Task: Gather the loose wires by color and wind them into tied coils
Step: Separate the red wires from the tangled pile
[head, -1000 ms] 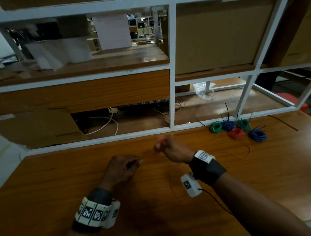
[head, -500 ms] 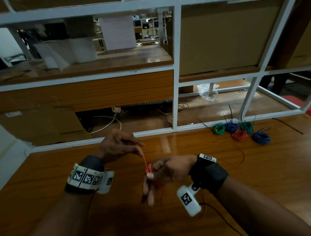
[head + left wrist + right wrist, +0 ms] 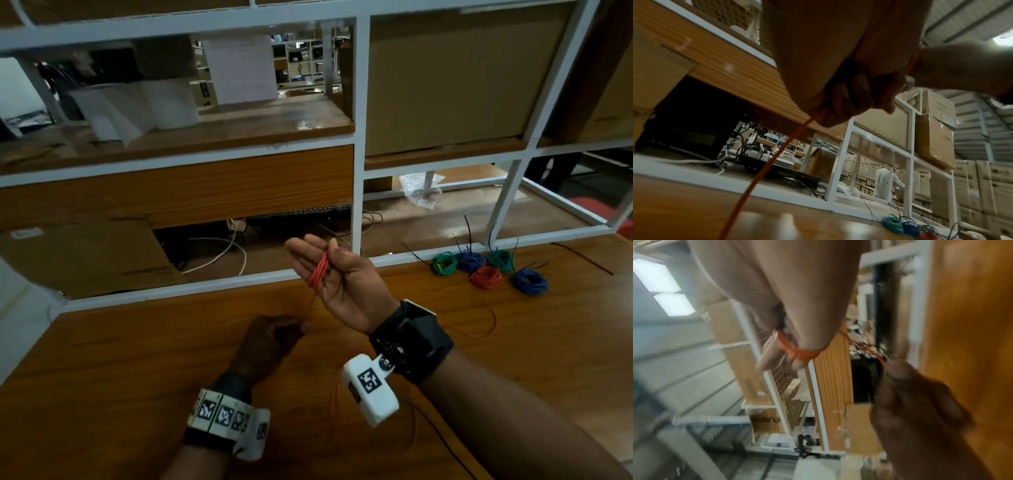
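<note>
The wooden table (image 3: 120, 377) lies bare to the left of the left hand (image 3: 270, 339) and toward its near left corner, so a hand could pass there. Straight ahead, the white shelf frame (image 3: 361, 144) closes off the table's far edge; only its lower openings let a reach through. At far right, a cluster of tied coils (image 3: 486, 269) sits against the frame. Loose red wire (image 3: 489, 318) loops across the tabletop right of the raised right hand (image 3: 342, 277).

Warehouse: stacked cartons (image 3: 982, 186), white racking (image 3: 359, 137).
</note>
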The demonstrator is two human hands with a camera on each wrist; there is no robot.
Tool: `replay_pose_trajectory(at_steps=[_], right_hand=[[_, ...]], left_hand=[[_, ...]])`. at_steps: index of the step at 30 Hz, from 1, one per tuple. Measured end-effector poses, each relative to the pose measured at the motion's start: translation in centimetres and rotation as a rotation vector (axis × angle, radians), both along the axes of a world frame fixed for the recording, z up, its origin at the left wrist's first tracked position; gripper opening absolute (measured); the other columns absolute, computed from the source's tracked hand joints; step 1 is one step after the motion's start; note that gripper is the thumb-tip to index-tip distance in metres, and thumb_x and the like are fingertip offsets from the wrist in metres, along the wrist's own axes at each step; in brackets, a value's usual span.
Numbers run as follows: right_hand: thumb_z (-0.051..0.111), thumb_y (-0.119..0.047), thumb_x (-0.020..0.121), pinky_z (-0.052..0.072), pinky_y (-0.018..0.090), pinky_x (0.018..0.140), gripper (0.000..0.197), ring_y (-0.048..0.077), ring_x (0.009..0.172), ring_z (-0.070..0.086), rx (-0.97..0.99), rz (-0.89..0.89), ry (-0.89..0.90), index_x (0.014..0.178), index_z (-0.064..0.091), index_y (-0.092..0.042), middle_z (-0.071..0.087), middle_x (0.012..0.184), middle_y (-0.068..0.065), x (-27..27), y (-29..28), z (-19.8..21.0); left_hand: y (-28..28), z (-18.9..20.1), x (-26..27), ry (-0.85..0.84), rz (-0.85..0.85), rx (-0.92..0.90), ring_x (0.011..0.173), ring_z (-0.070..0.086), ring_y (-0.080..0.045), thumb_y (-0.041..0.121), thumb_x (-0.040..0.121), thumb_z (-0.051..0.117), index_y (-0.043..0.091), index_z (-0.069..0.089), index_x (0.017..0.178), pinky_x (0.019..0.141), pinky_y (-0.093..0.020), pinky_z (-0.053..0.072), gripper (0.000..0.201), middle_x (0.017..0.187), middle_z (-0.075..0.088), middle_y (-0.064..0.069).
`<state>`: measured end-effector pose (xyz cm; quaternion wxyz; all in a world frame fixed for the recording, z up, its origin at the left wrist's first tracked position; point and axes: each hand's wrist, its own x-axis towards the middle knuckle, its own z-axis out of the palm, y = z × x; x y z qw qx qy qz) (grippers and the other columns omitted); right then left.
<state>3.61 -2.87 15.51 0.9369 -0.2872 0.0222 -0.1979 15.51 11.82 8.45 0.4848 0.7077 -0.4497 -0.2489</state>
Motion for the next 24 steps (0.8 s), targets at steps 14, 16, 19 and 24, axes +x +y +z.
replay_pose_trajectory(at_steps=[14, 16, 19, 24], right_hand=[[0.047, -0.020, 0.106, 0.050, 0.041, 0.090, 0.019, 0.025, 0.105, 0.062, -1.859, 0.016, 0.905, 0.110, 0.064, -0.011, 0.065, 0.113, 0.010, -0.2, -1.8, -5.7], [0.047, -0.023, 0.108, 0.053, 0.049, 0.096, 0.026, 0.035, 0.112, 0.062, -1.766, 0.303, 0.891, 0.116, 0.069, -0.010, 0.065, 0.122, 0.013, -0.9, -1.6, -5.8], [0.041, -0.033, 0.110, 0.044, 0.054, 0.112, 0.038, 0.029, 0.124, 0.058, -1.530, 0.528, 0.773, 0.113, 0.077, -0.023, 0.066, 0.129, -0.005, -2.1, -1.5, -5.7], [0.036, -0.048, 0.110, 0.030, 0.055, 0.122, 0.047, 0.019, 0.129, 0.062, -1.125, 0.652, 0.557, 0.121, 0.069, -0.016, 0.075, 0.123, 0.001, -3.0, -1.2, -6.0]], left_hand=[[1.3, 0.6, 2.0, -0.609, -0.094, 0.221, 0.088, 0.064, -0.005, 0.042, 0.099, 0.051, 0.034, 0.071, 0.110, 0.081, -0.032, 0.054, 0.024, 0.102, 0.072, 0.014], [1.2, 1.4, 2.6, -0.695, -0.069, 0.221, 0.079, 0.060, -0.005, 0.044, 0.097, 0.055, 0.033, 0.072, 0.099, 0.073, -0.033, 0.054, 0.020, 0.090, 0.069, 0.015], [1.0, 3.2, 3.7, -0.712, -0.080, 0.191, 0.076, 0.060, -0.001, 0.042, 0.091, 0.068, 0.036, 0.073, 0.091, 0.069, -0.031, 0.055, 0.008, 0.084, 0.068, 0.018], [0.3, 6.6, 4.9, -0.552, -0.097, 0.087, 0.080, 0.063, -0.003, 0.036, 0.077, 0.082, 0.041, 0.075, 0.073, 0.060, -0.017, 0.048, 0.010, 0.079, 0.069, 0.023]])
